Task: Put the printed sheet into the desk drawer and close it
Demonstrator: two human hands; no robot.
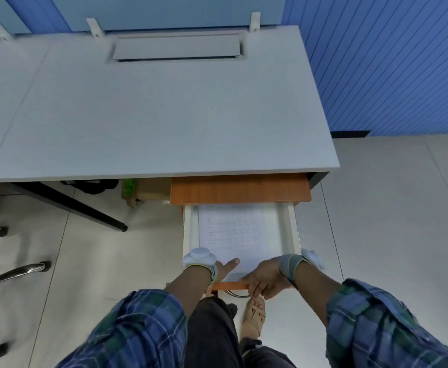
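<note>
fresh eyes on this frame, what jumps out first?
The open drawer under the desk's right end, with the printed sheet lying flat inside. Both hands are at its near edge: the right hand has its grip on the orange drawer front, the left hand rests open on the sheet. The grey desktop is bare.

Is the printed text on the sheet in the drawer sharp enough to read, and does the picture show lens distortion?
Head view: the white printed sheet in the open white drawer shows only faint, blurred rows, not readable. Head view: wide-angle bending curves the grey desk top edges; light is soft and even.
</note>
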